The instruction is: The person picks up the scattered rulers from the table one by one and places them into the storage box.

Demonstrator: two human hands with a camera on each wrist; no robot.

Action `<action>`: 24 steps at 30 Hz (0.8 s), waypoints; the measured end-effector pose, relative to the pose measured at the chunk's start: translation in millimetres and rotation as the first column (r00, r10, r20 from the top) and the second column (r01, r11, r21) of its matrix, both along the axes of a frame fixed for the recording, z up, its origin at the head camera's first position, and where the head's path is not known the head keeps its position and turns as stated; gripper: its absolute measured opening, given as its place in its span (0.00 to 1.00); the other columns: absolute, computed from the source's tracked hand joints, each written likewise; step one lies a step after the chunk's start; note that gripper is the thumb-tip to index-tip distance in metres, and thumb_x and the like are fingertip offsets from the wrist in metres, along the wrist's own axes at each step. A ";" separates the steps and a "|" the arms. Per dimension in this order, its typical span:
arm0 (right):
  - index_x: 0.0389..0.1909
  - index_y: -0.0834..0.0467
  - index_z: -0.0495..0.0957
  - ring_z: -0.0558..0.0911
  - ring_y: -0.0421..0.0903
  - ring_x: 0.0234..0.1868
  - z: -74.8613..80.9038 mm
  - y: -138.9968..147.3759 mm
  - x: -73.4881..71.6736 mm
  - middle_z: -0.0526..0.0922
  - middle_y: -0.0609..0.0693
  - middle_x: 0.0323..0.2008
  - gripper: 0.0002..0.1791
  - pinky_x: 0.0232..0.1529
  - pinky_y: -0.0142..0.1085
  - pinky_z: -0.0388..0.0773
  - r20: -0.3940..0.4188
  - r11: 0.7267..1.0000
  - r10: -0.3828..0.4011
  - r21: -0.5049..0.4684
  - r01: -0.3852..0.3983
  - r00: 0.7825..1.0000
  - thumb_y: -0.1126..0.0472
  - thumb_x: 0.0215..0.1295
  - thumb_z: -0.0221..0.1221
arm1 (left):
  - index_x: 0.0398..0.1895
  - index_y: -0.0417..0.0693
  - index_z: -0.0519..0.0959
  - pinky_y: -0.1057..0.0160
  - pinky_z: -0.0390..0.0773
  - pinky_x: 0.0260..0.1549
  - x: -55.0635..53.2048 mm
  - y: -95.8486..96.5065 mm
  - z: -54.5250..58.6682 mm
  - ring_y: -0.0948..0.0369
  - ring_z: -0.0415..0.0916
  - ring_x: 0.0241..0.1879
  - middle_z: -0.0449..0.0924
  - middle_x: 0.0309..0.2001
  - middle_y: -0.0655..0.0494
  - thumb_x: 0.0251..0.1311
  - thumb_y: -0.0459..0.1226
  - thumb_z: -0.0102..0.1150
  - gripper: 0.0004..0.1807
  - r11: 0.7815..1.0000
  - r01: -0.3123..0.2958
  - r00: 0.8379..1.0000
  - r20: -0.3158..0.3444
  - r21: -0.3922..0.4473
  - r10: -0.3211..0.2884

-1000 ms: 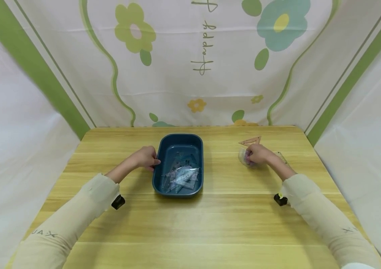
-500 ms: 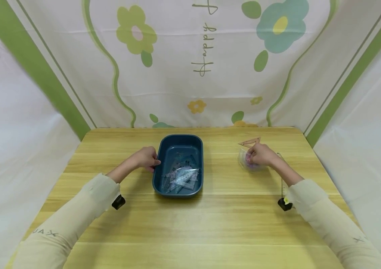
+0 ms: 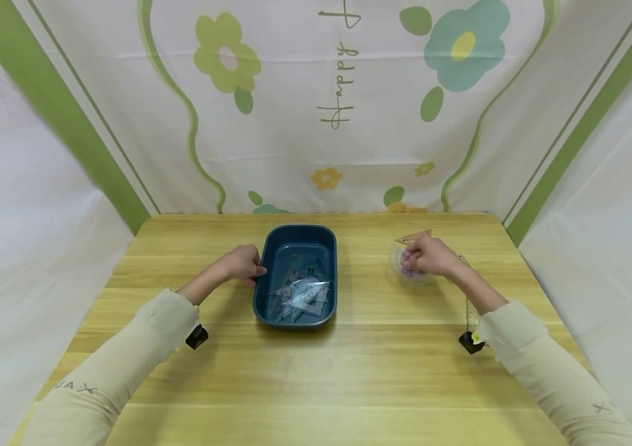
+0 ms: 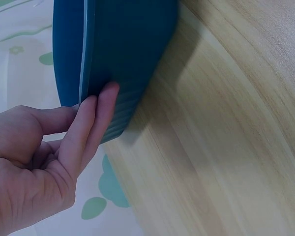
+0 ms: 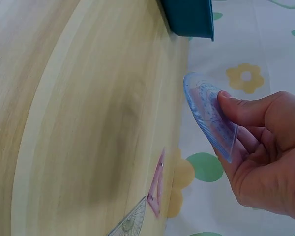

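Left hand (image 3: pixel 243 263) pinches the blue tray (image 3: pixel 301 234) by its left rim; right hand (image 3: pixel 430 255), thumb and fingers closed on a clear protractor (image 5: pixel 209 112), hangs to the tray's right. Clear pieces (image 3: pixel 307 291) already lie inside the tray; a pink triangle (image 5: pixel 152 199) and another protractor (image 5: pixel 130 221) lie outside, right of it.

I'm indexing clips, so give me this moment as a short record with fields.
left hand: pinches the blue bin by its rim
right hand: pinches a clear protractor
in the bin: clear geometry pieces, overlapping, count unclear
on the table: pinkish triangle beyond the right hand; clear measuring piece, partly hidden by the right forearm
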State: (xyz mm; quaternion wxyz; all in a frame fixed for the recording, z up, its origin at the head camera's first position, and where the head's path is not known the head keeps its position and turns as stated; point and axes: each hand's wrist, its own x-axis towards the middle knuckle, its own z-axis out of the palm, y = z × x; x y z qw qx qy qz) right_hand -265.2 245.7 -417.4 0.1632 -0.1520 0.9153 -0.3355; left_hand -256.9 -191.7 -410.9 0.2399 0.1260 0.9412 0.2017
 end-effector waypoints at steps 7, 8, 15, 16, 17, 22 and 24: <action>0.42 0.69 0.82 0.88 0.46 0.37 6.8 -8.1 2.8 0.88 0.58 0.35 0.07 0.37 0.30 0.82 0.026 0.998 -0.008 -0.062 0.010 1.000 0.70 0.67 0.60 | 0.08 0.48 0.70 0.71 0.74 0.22 -0.3 -1.4 -1.2 0.64 0.77 0.14 0.71 0.10 0.58 0.70 0.35 0.57 0.26 1.000 0.020 1.000 -0.015 0.008 -0.020; 0.43 0.69 0.82 0.88 0.46 0.38 7.3 -9.5 2.8 0.88 0.60 0.37 0.08 0.37 0.30 0.83 0.026 0.998 -0.008 -0.068 0.009 1.000 0.70 0.67 0.59 | 0.08 0.48 0.70 0.71 0.74 0.22 -0.6 -1.6 -1.4 0.62 0.78 0.15 0.71 0.10 0.58 0.70 0.35 0.57 0.27 1.000 0.021 1.000 -0.016 0.009 -0.021; 0.58 0.77 0.73 0.89 0.51 0.41 12.1 -20.5 2.4 0.86 0.66 0.44 0.21 0.41 0.30 0.84 -0.026 0.997 0.029 -0.075 -0.031 0.999 0.70 0.68 0.59 | 0.08 0.48 0.70 0.70 0.75 0.22 -0.4 -1.6 -0.8 0.56 0.82 0.18 0.72 0.10 0.58 0.69 0.35 0.57 0.26 1.000 0.016 1.000 -0.015 0.014 -0.016; 0.59 0.77 0.73 0.89 0.50 0.40 13.0 -22.3 2.5 0.87 0.65 0.41 0.21 0.41 0.30 0.83 -0.029 0.997 0.033 -0.074 -0.035 0.999 0.70 0.68 0.59 | 0.08 0.48 0.71 0.70 0.75 0.22 -0.4 -1.6 -0.9 0.55 0.82 0.18 0.72 0.10 0.58 0.69 0.35 0.57 0.26 1.000 0.016 1.000 -0.014 0.014 -0.015; 0.58 0.77 0.73 0.88 0.49 0.39 13.8 -23.9 2.2 0.88 0.63 0.38 0.20 0.40 0.29 0.83 -0.025 0.996 0.035 -0.077 -0.037 0.999 0.71 0.68 0.58 | 0.08 0.48 0.71 0.70 0.74 0.22 -0.4 -1.6 -1.0 0.56 0.81 0.18 0.71 0.10 0.59 0.69 0.35 0.57 0.26 1.000 0.015 1.000 -0.012 0.013 -0.015; 0.48 0.71 0.80 0.88 0.45 0.36 17.3 -34.3 1.5 0.89 0.56 0.34 0.11 0.39 0.33 0.83 -0.017 0.994 0.045 -0.095 -0.046 0.999 0.70 0.68 0.58 | 0.09 0.46 0.73 0.70 0.74 0.21 -0.5 -1.2 -0.8 0.58 0.79 0.17 0.70 0.10 0.59 0.69 0.35 0.57 0.25 1.000 0.014 1.000 -0.010 0.007 -0.014; 0.45 0.69 0.81 0.88 0.45 0.36 18.4 -39.0 1.1 0.89 0.55 0.33 0.09 0.42 0.40 0.84 -0.021 0.994 0.050 -0.097 -0.052 0.999 0.70 0.68 0.59 | 0.10 0.45 0.74 0.70 0.74 0.21 -0.4 -0.9 -0.3 0.58 0.79 0.17 0.71 0.10 0.59 0.70 0.35 0.57 0.25 1.000 0.016 1.000 -0.012 0.004 -0.016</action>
